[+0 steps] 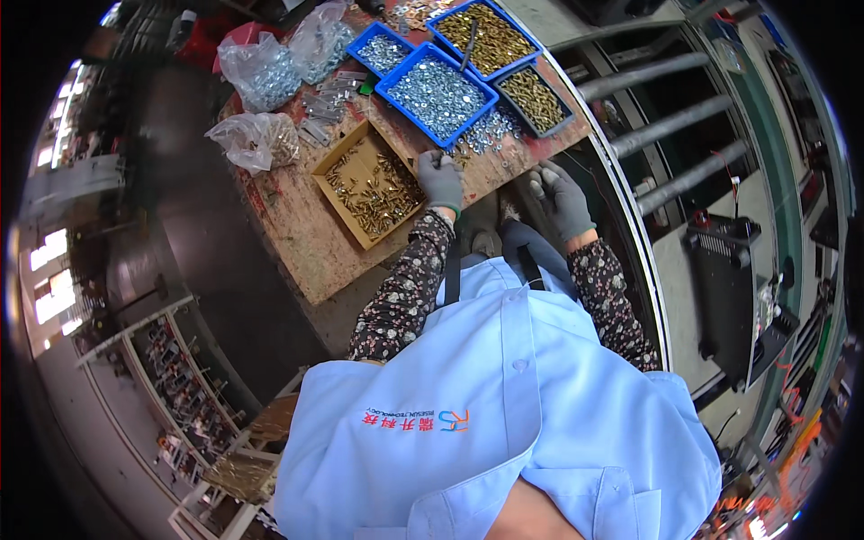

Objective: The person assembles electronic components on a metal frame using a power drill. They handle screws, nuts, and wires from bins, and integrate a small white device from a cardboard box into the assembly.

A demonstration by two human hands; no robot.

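My left hand (440,184), in a grey work glove, rests at the front of the worktable beside the right wall of a shallow cardboard box (329,192). Its fingers are curled closed, and whatever they hold is hidden. Brass-coloured screws (378,202) lie scattered inside that box. Just off the table's front edge is my right hand (567,203), gloved alike. Its fingers are bent in toward the thumb; anything between them is too small to make out. Loose silver washers (490,130) are spread on the tabletop beyond my hands.
A large blue tray (438,141) of silver washers stands beyond, with a smaller blue tray (357,47), a blue tray of brass parts (486,38) and a dark bin (535,97) around it. Plastic bags (261,76) sit at left. A metal-railed roller conveyor (670,130) runs along the right.
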